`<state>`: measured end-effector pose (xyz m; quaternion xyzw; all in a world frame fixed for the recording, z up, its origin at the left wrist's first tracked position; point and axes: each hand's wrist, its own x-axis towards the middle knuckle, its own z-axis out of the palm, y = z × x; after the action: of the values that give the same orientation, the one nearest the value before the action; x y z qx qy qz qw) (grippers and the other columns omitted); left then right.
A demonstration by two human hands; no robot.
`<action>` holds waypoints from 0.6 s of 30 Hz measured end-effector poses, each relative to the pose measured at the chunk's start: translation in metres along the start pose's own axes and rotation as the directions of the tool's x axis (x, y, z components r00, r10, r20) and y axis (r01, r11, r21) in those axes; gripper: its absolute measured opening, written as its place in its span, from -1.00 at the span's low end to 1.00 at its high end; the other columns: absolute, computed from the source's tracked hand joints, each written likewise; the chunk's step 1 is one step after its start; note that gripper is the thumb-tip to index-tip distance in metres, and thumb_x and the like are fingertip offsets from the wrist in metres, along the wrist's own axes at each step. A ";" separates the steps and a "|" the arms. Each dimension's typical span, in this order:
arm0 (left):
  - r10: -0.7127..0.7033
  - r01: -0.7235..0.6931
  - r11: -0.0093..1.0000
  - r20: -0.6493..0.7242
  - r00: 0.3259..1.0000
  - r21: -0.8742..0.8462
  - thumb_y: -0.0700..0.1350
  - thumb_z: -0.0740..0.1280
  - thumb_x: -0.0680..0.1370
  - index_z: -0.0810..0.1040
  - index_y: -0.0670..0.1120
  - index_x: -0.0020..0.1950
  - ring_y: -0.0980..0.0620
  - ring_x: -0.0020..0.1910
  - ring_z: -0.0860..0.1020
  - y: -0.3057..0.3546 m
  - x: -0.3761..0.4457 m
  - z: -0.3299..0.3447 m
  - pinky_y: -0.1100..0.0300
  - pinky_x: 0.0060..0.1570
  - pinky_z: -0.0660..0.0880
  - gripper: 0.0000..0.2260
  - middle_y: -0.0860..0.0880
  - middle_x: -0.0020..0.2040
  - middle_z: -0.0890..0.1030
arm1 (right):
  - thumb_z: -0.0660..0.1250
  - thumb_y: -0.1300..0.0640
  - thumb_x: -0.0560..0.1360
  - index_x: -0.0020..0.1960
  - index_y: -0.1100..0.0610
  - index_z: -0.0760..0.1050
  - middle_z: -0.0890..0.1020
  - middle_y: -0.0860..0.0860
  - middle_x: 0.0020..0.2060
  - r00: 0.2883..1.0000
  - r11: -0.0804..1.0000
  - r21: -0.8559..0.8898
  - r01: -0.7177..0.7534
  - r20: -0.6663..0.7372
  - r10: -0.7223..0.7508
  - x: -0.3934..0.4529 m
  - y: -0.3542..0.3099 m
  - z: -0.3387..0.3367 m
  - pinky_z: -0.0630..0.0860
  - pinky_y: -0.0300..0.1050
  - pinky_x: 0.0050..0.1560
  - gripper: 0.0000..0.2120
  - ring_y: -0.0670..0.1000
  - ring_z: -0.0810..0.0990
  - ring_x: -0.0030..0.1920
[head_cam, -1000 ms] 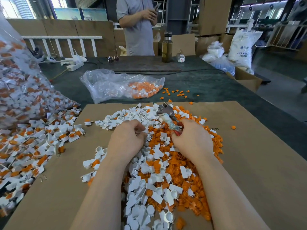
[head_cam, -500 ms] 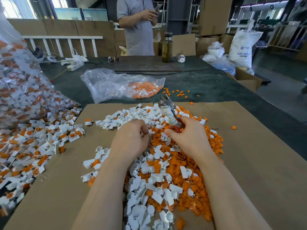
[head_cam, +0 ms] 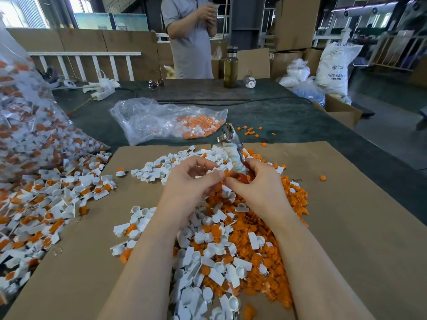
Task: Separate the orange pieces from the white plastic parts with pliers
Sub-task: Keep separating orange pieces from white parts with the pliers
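- The right hand [head_cam: 258, 188] is gripping the pliers [head_cam: 233, 153] by their red handles low in the palm, fingers curled round them; the wrapped shank is running up and slightly left, and the metal nose is pointing away from the person, toward the clear bag [head_cam: 161, 121] on the green table [head_cam: 288, 116].
- The left hand [head_cam: 191, 181] is pinching a small part at its fingertips, which are touching the right hand's thumb and forefinger; whether that part is still joined, or which colour it is, cannot be told.
- Both hands are hovering just above the mixed heap on the cardboard sheet [head_cam: 358, 215], where loose orange pieces [head_cam: 261, 225] and white plastic parts [head_cam: 208, 262] are lying together.
- The parts are looking light, rigid and smooth, so they are likely slipping easily; holding the flat white tab is probably giving the firmest purchase.
- The pliers are appearing stiff and heavier at the nose, so a grip well along the handles is probably steadying them.
- An unsorted pile [head_cam: 34, 204] is lying at the left.
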<state>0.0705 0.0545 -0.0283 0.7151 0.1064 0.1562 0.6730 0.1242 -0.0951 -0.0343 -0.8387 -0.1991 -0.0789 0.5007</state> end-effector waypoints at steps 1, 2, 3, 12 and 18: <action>-0.023 0.024 0.999 0.019 1.000 -0.044 -0.15 0.55 0.43 0.64 -0.07 -0.05 0.02 -0.29 0.64 0.001 -0.001 0.002 0.19 -0.21 0.60 -0.85 -0.04 -0.26 0.69 | 0.47 0.00 0.40 -0.16 0.02 0.51 0.60 -0.06 -0.27 1.000 1.000 0.019 0.004 0.002 -0.004 0.000 0.000 0.000 0.55 -0.04 -0.20 -0.83 -0.04 0.57 -0.23; -0.038 0.039 0.997 0.026 0.999 -0.063 -0.16 0.55 0.43 0.64 -0.09 -0.03 0.06 -0.31 0.65 0.001 -0.001 0.004 0.24 -0.25 0.58 -0.83 -0.03 -0.28 0.69 | 0.47 0.01 0.41 -0.15 0.01 0.51 0.60 -0.07 -0.27 1.000 1.000 0.031 0.006 0.007 -0.007 0.000 0.000 0.000 0.55 -0.06 -0.20 -0.85 -0.05 0.57 -0.23; -0.047 0.048 0.996 0.025 0.999 -0.074 -0.18 0.55 0.43 0.63 -0.12 -0.01 0.09 -0.32 0.65 0.002 -0.002 0.005 0.29 -0.29 0.56 -0.81 -0.01 -0.30 0.69 | 0.46 0.02 0.41 -0.14 0.00 0.51 0.60 -0.07 -0.26 1.000 0.999 0.035 0.008 0.013 -0.008 0.000 0.000 0.000 0.56 -0.07 -0.20 -0.86 -0.06 0.57 -0.22; -0.054 0.050 0.983 -0.018 0.998 -0.176 -0.24 0.52 0.43 0.72 -0.08 -0.07 0.07 -0.27 0.68 0.002 -0.003 0.007 0.31 -0.23 0.59 -0.88 -0.08 -0.19 0.73 | 0.43 0.09 0.47 0.01 0.05 0.57 0.64 -0.09 -0.16 1.000 0.995 0.095 0.015 0.003 -0.016 -0.001 -0.001 0.001 0.60 -0.03 -0.07 -0.87 -0.11 0.61 -0.14; -0.113 0.084 0.972 -0.124 0.986 -0.218 -0.28 0.49 0.48 0.70 -0.15 -0.03 -0.01 -0.23 0.71 0.002 -0.002 0.009 0.20 -0.17 0.65 -0.90 -0.11 -0.21 0.73 | 0.44 0.09 0.47 0.07 0.04 0.56 0.64 -0.13 -0.13 0.999 0.996 0.086 0.003 -0.038 0.000 0.001 0.002 0.003 0.56 -0.23 -0.11 -0.81 -0.17 0.60 -0.13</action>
<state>0.0723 0.0453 -0.0269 0.6209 0.1701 0.1815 0.7434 0.1251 -0.0927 -0.0373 -0.8146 -0.1934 -0.0866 0.5400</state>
